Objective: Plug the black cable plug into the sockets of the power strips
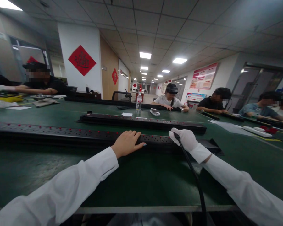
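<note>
A long black power strip (103,135) with slotted sockets and a row of red dots lies across the green table. My bare left hand (127,142) rests flat on it near the middle, fingers stretched out. Farther right, my right hand (185,139), in a white glove, is closed around the end of a black cable (191,169) over the strip's upper face. The cable hangs down past the table's front edge. Whatever tip lies beneath the gloved fingers is hidden, so I cannot tell whether it sits in a socket.
Behind lies a second black strip (143,121), with a third (103,101) near the far edge. A water bottle (139,102), a small white device (154,111) and papers (228,127) are on the table (141,185). Several people sit around it, one person (171,99) opposite.
</note>
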A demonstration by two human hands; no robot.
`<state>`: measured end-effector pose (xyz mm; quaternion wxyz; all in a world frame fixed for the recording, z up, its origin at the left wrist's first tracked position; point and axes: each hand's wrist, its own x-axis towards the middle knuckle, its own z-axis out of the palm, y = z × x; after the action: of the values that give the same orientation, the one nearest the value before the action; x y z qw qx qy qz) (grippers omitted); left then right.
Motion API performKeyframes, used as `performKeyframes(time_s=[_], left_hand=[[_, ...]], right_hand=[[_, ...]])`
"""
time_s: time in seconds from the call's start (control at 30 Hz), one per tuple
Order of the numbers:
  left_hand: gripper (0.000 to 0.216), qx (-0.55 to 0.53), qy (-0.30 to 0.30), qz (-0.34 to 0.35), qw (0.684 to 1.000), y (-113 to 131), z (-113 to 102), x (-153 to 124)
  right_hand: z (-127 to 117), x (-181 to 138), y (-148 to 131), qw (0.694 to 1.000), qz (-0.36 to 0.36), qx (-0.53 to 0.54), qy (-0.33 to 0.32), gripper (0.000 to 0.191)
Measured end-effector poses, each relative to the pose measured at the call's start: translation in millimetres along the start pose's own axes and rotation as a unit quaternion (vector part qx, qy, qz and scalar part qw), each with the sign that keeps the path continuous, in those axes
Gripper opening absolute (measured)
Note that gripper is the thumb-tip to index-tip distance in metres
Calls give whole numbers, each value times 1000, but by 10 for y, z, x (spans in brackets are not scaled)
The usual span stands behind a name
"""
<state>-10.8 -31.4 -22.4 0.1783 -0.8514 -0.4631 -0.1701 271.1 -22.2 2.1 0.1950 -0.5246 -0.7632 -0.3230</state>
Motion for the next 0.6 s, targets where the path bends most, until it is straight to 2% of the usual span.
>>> performKeyframes(time_s=[0.13,0.3,0.43,0.6], left_hand=[[61,7,6,4,1000,3,8,0],[62,4,10,1,1000,6,12,1],[62,1,8,-2,1000,6,5,0],[63,-2,1,-3,1000,9,-6,-3]], right_hand=[[-32,71,42,1000,-11,8,-24,42],[-218,199,73,997,-45,-52,-36,48],[-517,428,161,995,-41,-94,-2,48],[-872,705,302,990,-31,-114,73,47]])
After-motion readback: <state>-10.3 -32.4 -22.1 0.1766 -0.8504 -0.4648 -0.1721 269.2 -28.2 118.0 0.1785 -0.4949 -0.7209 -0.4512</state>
